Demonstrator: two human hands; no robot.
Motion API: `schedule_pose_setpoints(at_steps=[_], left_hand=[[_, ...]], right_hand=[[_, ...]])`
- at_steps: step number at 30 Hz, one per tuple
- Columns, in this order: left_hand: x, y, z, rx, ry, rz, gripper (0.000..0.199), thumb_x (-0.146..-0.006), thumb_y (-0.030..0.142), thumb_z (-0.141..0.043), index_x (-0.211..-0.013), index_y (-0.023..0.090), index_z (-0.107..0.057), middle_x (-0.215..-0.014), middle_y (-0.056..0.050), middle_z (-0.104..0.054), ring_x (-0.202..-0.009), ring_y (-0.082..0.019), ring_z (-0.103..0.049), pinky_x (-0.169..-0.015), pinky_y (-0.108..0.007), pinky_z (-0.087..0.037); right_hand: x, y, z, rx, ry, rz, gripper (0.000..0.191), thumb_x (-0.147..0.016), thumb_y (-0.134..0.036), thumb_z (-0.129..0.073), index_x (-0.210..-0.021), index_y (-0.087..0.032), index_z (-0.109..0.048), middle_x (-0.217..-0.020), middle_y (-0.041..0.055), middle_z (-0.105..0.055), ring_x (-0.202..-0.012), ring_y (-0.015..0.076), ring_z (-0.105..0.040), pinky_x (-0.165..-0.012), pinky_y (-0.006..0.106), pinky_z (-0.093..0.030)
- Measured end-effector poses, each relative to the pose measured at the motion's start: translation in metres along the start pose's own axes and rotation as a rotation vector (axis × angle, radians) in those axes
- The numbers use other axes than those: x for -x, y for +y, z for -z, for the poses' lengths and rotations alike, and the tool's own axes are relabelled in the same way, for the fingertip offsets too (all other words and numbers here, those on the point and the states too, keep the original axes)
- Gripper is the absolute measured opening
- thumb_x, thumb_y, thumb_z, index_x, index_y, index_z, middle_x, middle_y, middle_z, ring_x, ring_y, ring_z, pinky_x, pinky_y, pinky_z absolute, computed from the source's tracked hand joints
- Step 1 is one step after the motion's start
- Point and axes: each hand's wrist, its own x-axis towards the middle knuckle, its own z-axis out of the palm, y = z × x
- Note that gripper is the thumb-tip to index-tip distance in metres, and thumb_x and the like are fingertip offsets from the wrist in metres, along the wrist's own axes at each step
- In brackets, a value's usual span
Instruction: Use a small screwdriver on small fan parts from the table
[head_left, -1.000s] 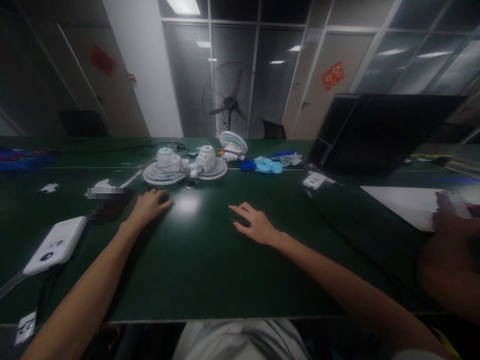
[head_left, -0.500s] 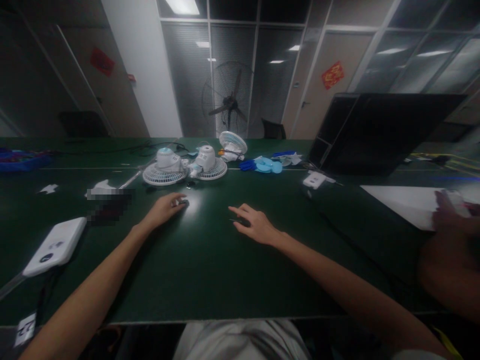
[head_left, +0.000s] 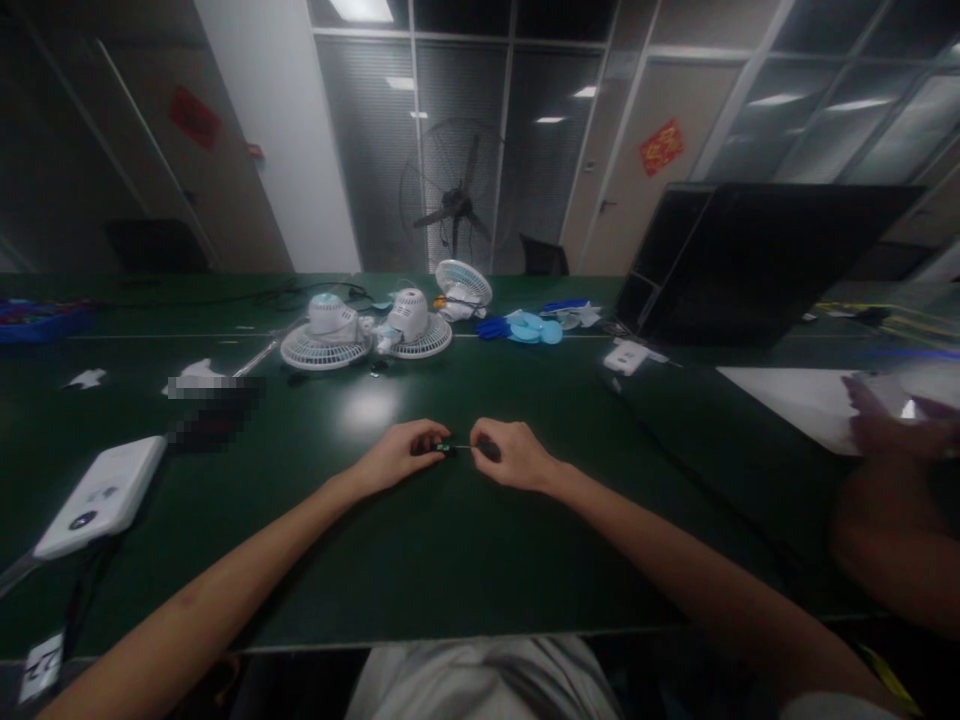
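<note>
Over the green table (head_left: 420, 560), my left hand (head_left: 401, 452) is closed, pinching a small green-and-black part (head_left: 445, 449) between thumb and fingers. My right hand (head_left: 517, 455) faces it from the right, wrapped around the dark handle of a small screwdriver (head_left: 463, 446). Its thin shaft points left, with the tip at or very near the small part; whether they touch I cannot tell. The fingers hide most of the part and much of the handle.
White fan heads (head_left: 326, 335) lie further back, near blue gloves (head_left: 525, 327). A black monitor (head_left: 757, 265) stands at the back right. A white device (head_left: 101, 497) lies at left. Another person's hand (head_left: 896, 420) is over a white sheet (head_left: 787, 405) at right.
My left hand has moved right and nearer to me with the small part, up to the screwdriver. The fingers of my right hand have closed in around the screwdriver.
</note>
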Motion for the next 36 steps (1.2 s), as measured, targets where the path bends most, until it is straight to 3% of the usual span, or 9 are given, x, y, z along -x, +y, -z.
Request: schedule_pose_setpoints(at_steps=[7,22,36], left_hand=[[-0.0003,-0.0009,0.001,-0.013,-0.021,-0.036,0.022,-0.096,0.036,-0.068,-0.113,0.021,-0.074,-0.099,-0.005,-0.067,-0.084,-0.018,-0.061,-0.075,-0.03,-0.049],[0.0,0.0005,-0.002,-0.025,-0.035,-0.062,0.023,-0.098,0.038,-0.066,-0.112,0.022,-0.075,-0.1,-0.006,-0.068,-0.085,-0.018,-0.062,-0.075,-0.029,-0.049],[-0.002,0.0055,-0.0025,0.008,-0.062,-0.09,0.017,-0.098,0.035,-0.069,-0.105,0.02,-0.074,-0.098,-0.004,-0.065,-0.085,-0.017,-0.062,-0.076,-0.028,-0.048]], right_hand=[[0.0,-0.0018,0.0018,0.012,-0.018,0.047,0.006,-0.095,-0.019,-0.065,-0.097,-0.02,-0.06,-0.088,0.0007,-0.066,-0.07,0.0142,-0.059,-0.064,0.025,-0.041],[0.0008,-0.0036,-0.0003,0.08,-0.024,0.082,0.005,-0.092,-0.018,-0.064,-0.091,-0.021,-0.06,-0.089,0.0011,-0.064,-0.071,0.0147,-0.057,-0.063,0.026,-0.037],[0.0,-0.0018,-0.0016,0.0,0.025,0.106,0.002,-0.1,-0.02,-0.058,-0.102,-0.02,-0.059,-0.098,0.0035,-0.066,-0.076,0.0147,-0.06,-0.066,0.025,-0.045]])
